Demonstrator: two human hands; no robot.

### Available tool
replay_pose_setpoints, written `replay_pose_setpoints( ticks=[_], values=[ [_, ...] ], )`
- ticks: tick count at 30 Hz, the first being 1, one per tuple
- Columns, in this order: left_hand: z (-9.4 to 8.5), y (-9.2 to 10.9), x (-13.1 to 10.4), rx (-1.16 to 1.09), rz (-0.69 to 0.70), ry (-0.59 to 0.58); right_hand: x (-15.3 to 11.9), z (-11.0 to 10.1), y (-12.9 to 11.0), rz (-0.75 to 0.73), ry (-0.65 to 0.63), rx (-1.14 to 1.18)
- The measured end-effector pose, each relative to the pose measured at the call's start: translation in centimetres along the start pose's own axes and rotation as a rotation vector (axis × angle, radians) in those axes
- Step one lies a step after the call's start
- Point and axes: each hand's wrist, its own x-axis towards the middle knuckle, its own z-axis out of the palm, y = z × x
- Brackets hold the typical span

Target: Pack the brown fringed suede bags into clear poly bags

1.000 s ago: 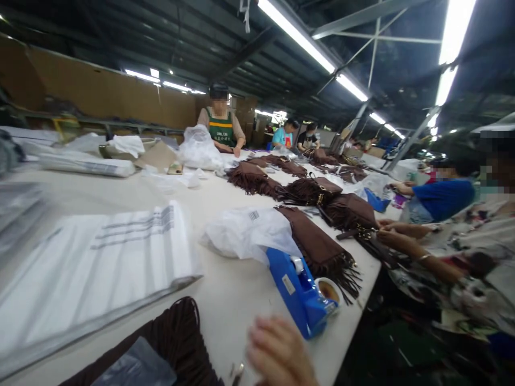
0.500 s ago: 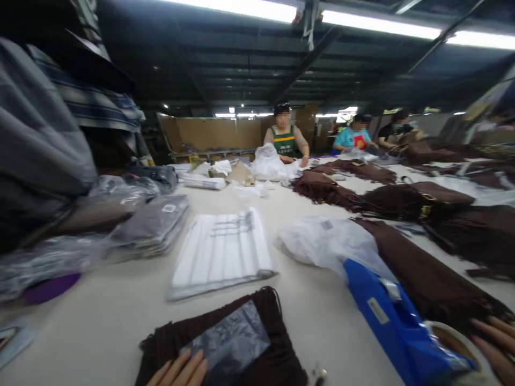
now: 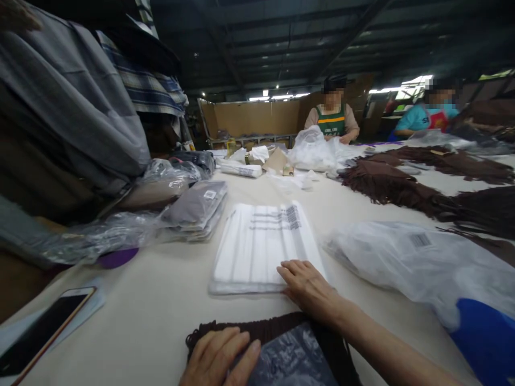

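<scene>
A folded dark brown fringed scarf (image 3: 349,360) lies at the near edge of the table, with a clear plastic packet (image 3: 295,356) on top. My left hand (image 3: 223,356) rests over the scarf and the packet's left side, fingers stretched out. Just beyond it sits a flat stack of white plastic bags (image 3: 251,252) with printed dark lines. My right hand (image 3: 303,281) reaches across the scarf and touches the stack's near right part, fingers extended. Its thumb is mostly hidden.
Left are wrapped garments (image 3: 195,206) and a phone (image 3: 48,332). To the right lie a crumpled plastic bag (image 3: 402,257), a blue tape dispenser (image 3: 483,340) and brown fringed scarves (image 3: 394,182). A co-worker (image 3: 332,120) in a green apron stands across the table.
My right hand has left the tape dispenser's side and come over to the white bags. My left hand stays on the scarf. The view has turned right-to-left, shifting things rightward.
</scene>
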Motion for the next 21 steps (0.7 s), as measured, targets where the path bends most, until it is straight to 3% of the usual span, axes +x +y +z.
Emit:
replay_pose_setpoints(
  ticks=[3, 8, 15, 18, 21],
  values=[
    [2.6, -1.2, 1.4, -0.098, -0.171, -0.008, 0.9, 1.9, 1.3, -0.083, -0.074, 0.015],
    [5.4, -3.3, 5.2, -0.215, -0.189, -0.061, 0.8, 2.6, 1.7, -0.105, -0.116, 0.088],
    [6.5, -5.0, 11.0, -0.297, -0.117, -0.2, 2.1, 2.9, 1.3, 0.191, -0.082, 0.213],
    [6.8, -4.8, 12.0, -0.309, -0.141, -0.25, 2.7, 2.5, 1.9, 0.318, -0.096, 0.331],
    [6.6, -4.6, 12.5, -0.272, -0.14, -0.31, 2.9, 1.7, 2.7, 0.347, -0.146, 0.473]
  ],
)
